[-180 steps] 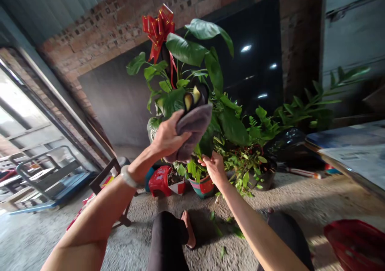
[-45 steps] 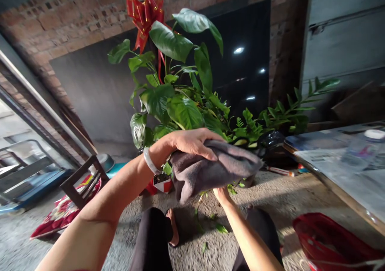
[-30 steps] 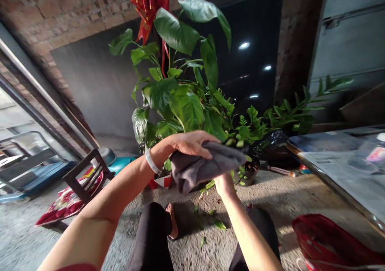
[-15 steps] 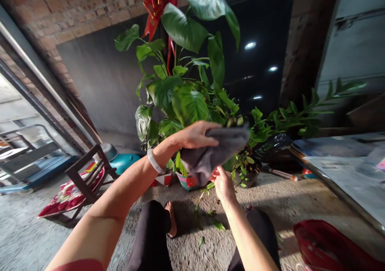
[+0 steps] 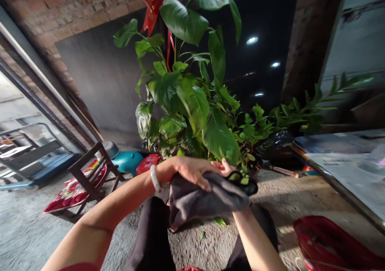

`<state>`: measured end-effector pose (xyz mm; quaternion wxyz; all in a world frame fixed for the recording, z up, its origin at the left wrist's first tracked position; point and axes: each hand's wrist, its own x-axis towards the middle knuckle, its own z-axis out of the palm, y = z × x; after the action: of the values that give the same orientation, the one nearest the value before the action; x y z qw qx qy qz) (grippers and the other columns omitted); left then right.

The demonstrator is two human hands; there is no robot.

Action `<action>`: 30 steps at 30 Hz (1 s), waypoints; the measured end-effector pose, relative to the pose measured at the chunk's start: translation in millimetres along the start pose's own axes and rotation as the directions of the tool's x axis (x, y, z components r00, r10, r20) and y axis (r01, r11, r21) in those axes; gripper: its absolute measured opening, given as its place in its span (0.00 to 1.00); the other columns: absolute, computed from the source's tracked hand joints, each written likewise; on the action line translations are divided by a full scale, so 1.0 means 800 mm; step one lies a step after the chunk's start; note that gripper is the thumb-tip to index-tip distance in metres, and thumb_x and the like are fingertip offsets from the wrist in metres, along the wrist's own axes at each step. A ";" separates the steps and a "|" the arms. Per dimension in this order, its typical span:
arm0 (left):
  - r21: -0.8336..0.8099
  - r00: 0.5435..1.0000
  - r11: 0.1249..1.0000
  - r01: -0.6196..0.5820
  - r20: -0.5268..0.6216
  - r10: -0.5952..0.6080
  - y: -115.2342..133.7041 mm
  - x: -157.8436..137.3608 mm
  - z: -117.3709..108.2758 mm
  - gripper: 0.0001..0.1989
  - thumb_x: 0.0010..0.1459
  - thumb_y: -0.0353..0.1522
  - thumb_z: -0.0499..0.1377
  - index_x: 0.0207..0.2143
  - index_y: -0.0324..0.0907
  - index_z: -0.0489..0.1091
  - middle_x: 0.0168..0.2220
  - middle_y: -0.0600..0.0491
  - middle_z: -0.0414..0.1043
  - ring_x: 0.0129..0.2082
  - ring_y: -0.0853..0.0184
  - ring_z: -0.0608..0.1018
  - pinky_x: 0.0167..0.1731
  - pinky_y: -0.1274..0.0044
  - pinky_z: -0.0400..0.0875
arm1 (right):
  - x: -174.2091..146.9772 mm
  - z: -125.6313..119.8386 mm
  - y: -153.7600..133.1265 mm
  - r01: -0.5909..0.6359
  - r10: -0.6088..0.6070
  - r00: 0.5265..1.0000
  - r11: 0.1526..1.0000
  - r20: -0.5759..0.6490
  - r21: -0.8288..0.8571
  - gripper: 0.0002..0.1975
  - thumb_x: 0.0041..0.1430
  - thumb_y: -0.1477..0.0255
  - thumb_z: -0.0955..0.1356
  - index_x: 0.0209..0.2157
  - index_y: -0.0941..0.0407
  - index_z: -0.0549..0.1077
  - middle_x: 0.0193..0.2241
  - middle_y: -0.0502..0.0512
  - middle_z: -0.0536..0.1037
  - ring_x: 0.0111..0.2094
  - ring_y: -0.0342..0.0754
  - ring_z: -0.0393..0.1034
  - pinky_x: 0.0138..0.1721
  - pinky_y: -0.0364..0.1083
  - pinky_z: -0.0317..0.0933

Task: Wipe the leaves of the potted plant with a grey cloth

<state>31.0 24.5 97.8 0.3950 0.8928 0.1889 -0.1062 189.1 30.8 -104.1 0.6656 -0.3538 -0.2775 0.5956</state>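
Observation:
A grey cloth (image 5: pixel 207 199) is bunched between my hands in front of the leafy potted plant. My left hand (image 5: pixel 194 171), with a pale bracelet at the wrist, presses down over the cloth with its fingers closed on it. My right hand (image 5: pixel 224 167) lies mostly behind the cloth; only some fingers show above its upper edge, near my left fingertips. At the cloth's right end sticks out a black-rimmed thing (image 5: pixel 251 186) with green patches, its kind unclear. Just above, a large green leaf (image 5: pixel 221 136) hangs from the plant (image 5: pixel 192 98).
A wooden chair (image 5: pixel 87 174) with a red cushion and a teal basin (image 5: pixel 128 161) stand to the left. On the right are a table (image 5: pixel 349 166) and a dark red bag (image 5: pixel 331 239). Loose leaves (image 5: pixel 220 221) lie on the rough floor between my feet.
Both hands and the cloth have come down and closer to me, away from the foliage. The large leaf behind them is now uncovered, and the cloth covers most of my right hand.

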 end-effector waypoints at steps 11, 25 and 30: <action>0.051 0.759 0.935 0.351 -0.601 -0.253 -0.039 -0.102 -0.006 0.32 0.56 0.36 0.66 0.63 0.39 0.75 0.56 0.46 0.82 0.54 0.53 0.83 0.55 0.68 0.77 | 0.025 -0.019 -0.062 0.016 0.015 0.985 0.983 -0.170 0.180 0.08 0.63 0.62 0.71 0.32 0.52 0.75 0.31 0.54 0.87 0.29 0.49 0.77 0.34 0.50 0.72; -0.190 0.651 0.951 0.243 -0.695 -0.306 -0.081 -0.124 -0.001 0.29 0.52 0.38 0.69 0.57 0.41 0.79 0.48 0.49 0.85 0.48 0.53 0.84 0.50 0.65 0.81 | 0.061 0.061 0.070 -0.187 0.185 0.976 0.982 -0.111 -0.004 0.16 0.40 0.63 0.80 0.26 0.50 0.73 0.23 0.49 0.79 0.28 0.51 0.75 0.28 0.49 0.72; -0.107 0.588 0.970 0.219 -0.779 -0.218 -0.075 -0.119 -0.019 0.29 0.53 0.38 0.67 0.57 0.38 0.78 0.50 0.48 0.84 0.50 0.52 0.83 0.53 0.65 0.79 | 0.028 0.068 0.077 -0.139 0.141 0.990 0.989 -0.033 0.044 0.20 0.35 0.61 0.82 0.28 0.52 0.73 0.26 0.49 0.82 0.27 0.49 0.76 0.28 0.48 0.71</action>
<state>-80.1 49.1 100.3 0.2562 0.8188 0.4505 0.2471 111.9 63.5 -122.4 0.6343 -0.3692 -0.2277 0.6400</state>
